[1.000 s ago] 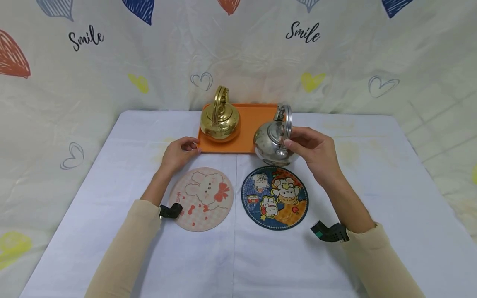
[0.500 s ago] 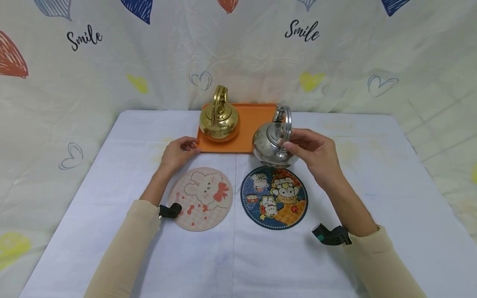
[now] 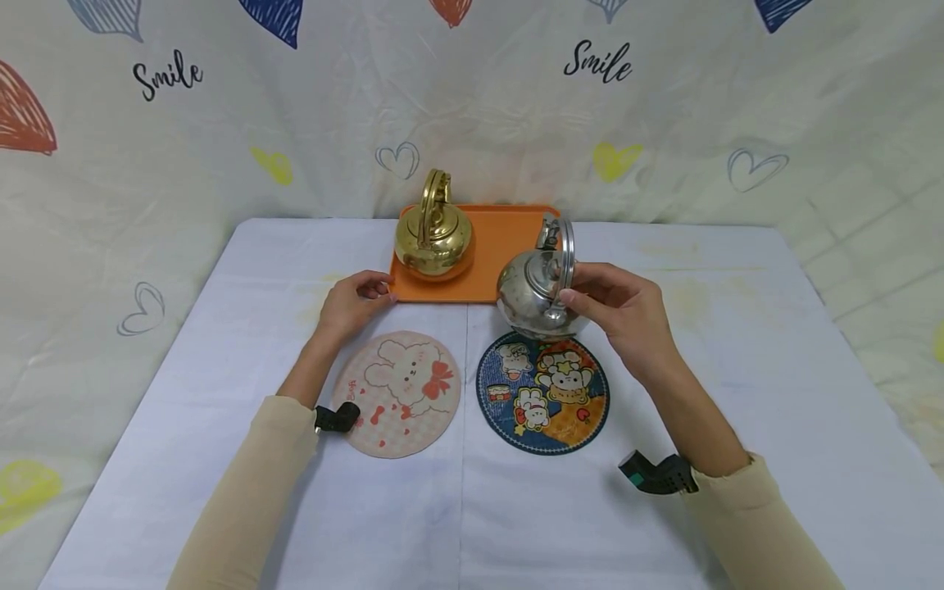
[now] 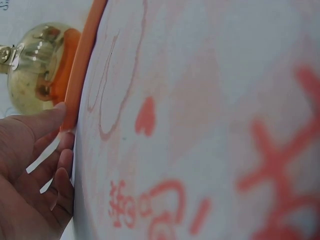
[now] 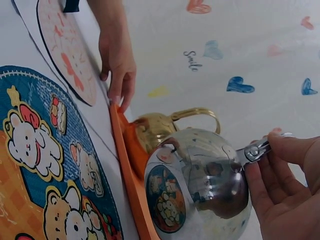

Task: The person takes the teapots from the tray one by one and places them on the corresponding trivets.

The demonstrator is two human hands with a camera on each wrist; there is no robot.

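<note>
My right hand (image 3: 623, 315) grips the handle of a shiny silver teapot (image 3: 533, 295). In the head view the teapot overlaps the orange tray's front right part and the far rim of a round blue cartoon placemat (image 3: 542, 410). The right wrist view shows its rounded body (image 5: 200, 182) raised off the tray, with thumb and fingers at the handle. My left hand (image 3: 352, 303) pinches the front left corner of the orange tray (image 3: 490, 246), its thumb (image 4: 52, 117) on the rim. A gold teapot (image 3: 435, 233) stands upright on the tray's left side.
A round pink rabbit placemat (image 3: 398, 393) lies left of the blue one, close to my left forearm. White cloth (image 3: 472, 524) covers the table. Behind the tray hangs a printed curtain (image 3: 509, 106).
The silver teapot and my right hand have moved slightly toward me, from the tray's front edge to the blue placemat's far rim. My left hand and the gold teapot have stayed put.
</note>
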